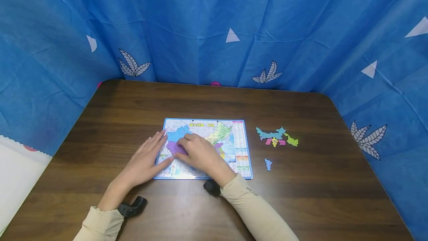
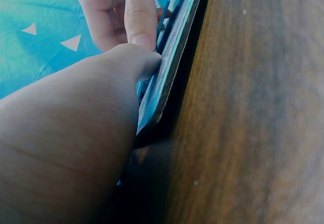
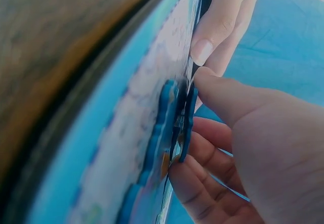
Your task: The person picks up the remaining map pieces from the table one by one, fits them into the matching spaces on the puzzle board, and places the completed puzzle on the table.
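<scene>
A China map puzzle board [image 1: 241,137] lies on the brown wooden table [image 1: 301,196], between and beneath the two hands. The left hand [image 1: 143,163] lies across the board's left side with its fingers straight and its thumb spread well away from them, the thumb's tip at the board near its lower left corner. The right hand [image 1: 200,153] reaches over the board's middle, its grip narrow: in the right wrist view, thumb and fingers pinch a thin puzzle piece, seen edge-on and tilted against the board. From the head view this appears to be the purple puzzle piece [image 1: 174,148], which sits at the left part of the map, directly under the right fingertips, just right of the left hand and just below a blue puzzle piece [image 1: 178,134]. The tips of the two thumbs are close together there. Well apart from both hands, to the right of the board, a teal puzzle piece [image 1: 267,135], a green puzzle piece [image 1: 292,140] and a yellow puzzle piece [image 1: 275,142] lie clustered, with a small periwinkle puzzle piece [image 1: 268,164] nearer the person.
</scene>
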The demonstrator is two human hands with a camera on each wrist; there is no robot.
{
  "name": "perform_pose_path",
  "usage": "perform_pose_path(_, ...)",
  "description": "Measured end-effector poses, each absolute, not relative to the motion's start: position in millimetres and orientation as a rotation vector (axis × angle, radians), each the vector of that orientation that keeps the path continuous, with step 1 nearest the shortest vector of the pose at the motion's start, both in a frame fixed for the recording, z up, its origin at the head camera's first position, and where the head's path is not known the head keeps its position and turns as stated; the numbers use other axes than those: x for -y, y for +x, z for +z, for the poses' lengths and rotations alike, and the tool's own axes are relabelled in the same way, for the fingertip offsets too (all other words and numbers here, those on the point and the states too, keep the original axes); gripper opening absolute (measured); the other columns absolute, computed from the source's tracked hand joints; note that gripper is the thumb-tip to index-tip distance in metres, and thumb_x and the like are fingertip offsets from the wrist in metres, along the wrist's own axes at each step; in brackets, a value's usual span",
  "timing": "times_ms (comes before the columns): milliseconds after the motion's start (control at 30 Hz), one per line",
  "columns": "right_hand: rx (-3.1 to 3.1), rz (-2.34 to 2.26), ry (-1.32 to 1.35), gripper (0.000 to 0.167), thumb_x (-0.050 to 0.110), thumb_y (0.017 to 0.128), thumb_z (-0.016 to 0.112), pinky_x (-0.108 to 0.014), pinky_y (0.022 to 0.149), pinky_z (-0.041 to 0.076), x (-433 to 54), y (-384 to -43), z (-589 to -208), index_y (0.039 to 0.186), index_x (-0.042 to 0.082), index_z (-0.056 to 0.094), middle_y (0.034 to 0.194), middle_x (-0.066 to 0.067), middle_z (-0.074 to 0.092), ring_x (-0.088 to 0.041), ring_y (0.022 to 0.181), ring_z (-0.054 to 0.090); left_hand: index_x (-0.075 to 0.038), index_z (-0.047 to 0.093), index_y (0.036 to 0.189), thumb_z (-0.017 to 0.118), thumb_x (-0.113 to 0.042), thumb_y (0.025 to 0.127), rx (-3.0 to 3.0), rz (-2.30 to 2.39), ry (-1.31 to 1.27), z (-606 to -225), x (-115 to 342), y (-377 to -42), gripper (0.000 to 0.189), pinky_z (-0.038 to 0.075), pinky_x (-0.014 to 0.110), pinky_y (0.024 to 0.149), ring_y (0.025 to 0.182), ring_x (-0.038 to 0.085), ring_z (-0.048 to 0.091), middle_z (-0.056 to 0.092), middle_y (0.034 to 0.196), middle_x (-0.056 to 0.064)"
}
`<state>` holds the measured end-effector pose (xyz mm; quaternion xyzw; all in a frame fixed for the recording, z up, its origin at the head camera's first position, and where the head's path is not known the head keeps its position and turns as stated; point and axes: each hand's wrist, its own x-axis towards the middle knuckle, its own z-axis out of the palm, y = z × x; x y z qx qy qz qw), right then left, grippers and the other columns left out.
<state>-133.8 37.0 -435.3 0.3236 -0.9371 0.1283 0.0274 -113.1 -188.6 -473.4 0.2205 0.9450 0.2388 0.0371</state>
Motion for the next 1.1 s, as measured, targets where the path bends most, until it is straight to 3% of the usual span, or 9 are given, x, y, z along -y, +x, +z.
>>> perform_pose_path(500, 2.911, 0.408, 0.977, 0.042, 0.047, 0.095, 0.072, -0.025, 0.085, 0.059, -37, -134, -440, 0.125, 0.018, 0.074, 0.108, 0.003, 0.073, -0.01, 0.089, 0.067, 0.0, 0.029, 0.161, 0.057, -0.052, 0.102, -2.905, 0.745, 0.703, -474, 189, -112, 0.083, 0.013, 0.051, 0.13, 0.159, 0.036, 0.014, 0.018, 0.172, 0.015)
perform_pose_path(1100, 2.947, 0.496, 1.078, 0.032, 0.031, 0.098, 0.072, -0.02, 0.087, 0.057, -48, -134, -428, 0.126, 0.015, 0.074, 0.108, 0.002, 0.074, -0.007, 0.089, 0.066, 0.0, 0.03, 0.16, 0.06, -0.05, 0.101, -2.903, 0.737, 0.677, -474, 187, -112, 0.084, 0.014, 0.052, 0.129, 0.159, 0.037, 0.015, 0.018, 0.172, 0.015)
